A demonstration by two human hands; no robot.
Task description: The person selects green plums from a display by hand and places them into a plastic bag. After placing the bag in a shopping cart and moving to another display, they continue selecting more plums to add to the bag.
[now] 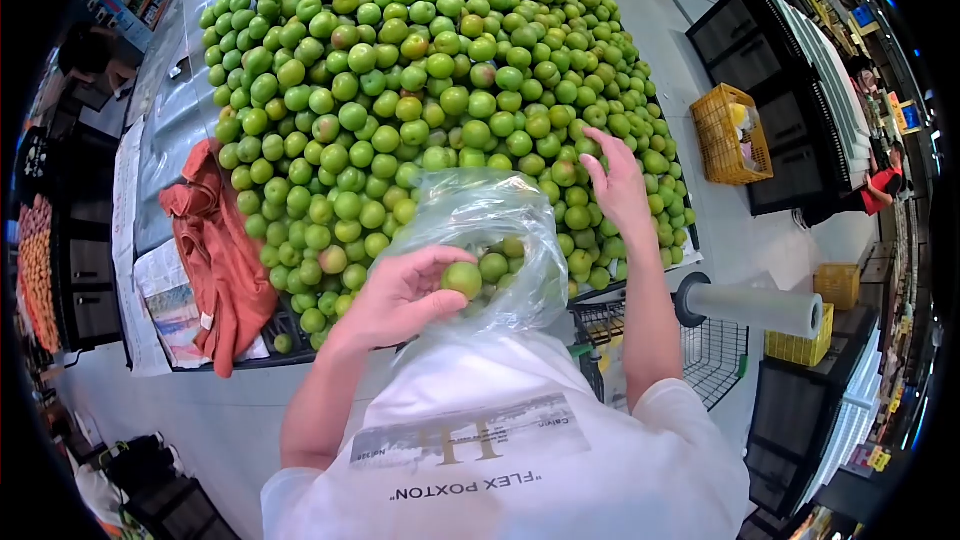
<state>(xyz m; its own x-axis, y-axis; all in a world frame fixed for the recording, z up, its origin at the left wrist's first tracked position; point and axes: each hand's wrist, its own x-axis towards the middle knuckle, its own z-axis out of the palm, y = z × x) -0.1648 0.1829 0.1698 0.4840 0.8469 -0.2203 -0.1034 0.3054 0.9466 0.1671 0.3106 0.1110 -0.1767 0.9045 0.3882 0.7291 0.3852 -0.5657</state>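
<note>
A big heap of green round fruit covers the display in front of me. My left hand has a green fruit between thumb and fingers, at the mouth of a clear plastic bag. Several more green fruit lie inside the bag, seen through the plastic. At the right side of the heap, my right hand reaches over the fruit with its fingers apart, holding nothing. Its fingertips are close to the fruit.
A red-orange cloth lies at the display's left edge. A plastic roll sticks out beside a wire shopping cart at the right. Yellow crates stand on the floor. A person in red is at the far right.
</note>
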